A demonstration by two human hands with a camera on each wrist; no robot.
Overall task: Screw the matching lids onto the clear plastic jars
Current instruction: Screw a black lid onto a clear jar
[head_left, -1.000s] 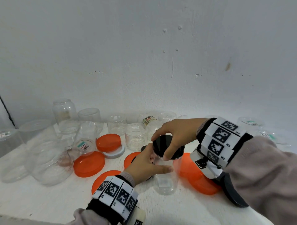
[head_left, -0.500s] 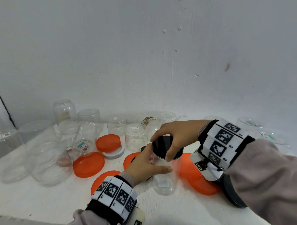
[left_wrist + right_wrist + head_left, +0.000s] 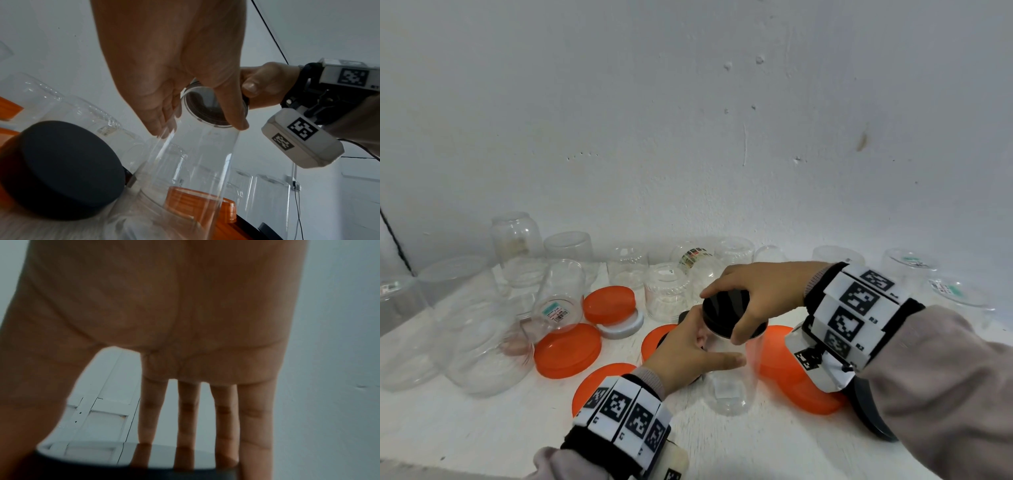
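A tall clear jar (image 3: pixel 729 387) stands upright on the white table (image 3: pixel 465 438) in the head view. My left hand (image 3: pixel 709 346) grips its upper wall, thumb across the front. A glossy black lid (image 3: pixel 726 305) sits on the jar's mouth. My right hand (image 3: pixel 726 318) grips that lid from above, fingers and thumb curled round its rim. In the left wrist view the jar (image 3: pixel 195 170) rises to the lid (image 3: pixel 207 110), with my left fingers (image 3: pixel 164 113) wrapped round it. In the right wrist view my fingers (image 3: pixel 185 410) reach down onto the lid's top (image 3: pixel 144 467).
Several lidless clear jars (image 3: pixel 664 291) stand along the wall, larger ones (image 3: pixel 479 342) at the left. Several orange lids (image 3: pixel 566 349) lie around the held jar, one on a white lid (image 3: pixel 623 329). A second black lid (image 3: pixel 61 170) lies just left of the jar.
My right hand has shifted only slightly on the black lid. The left hand and the jar stay where they were.
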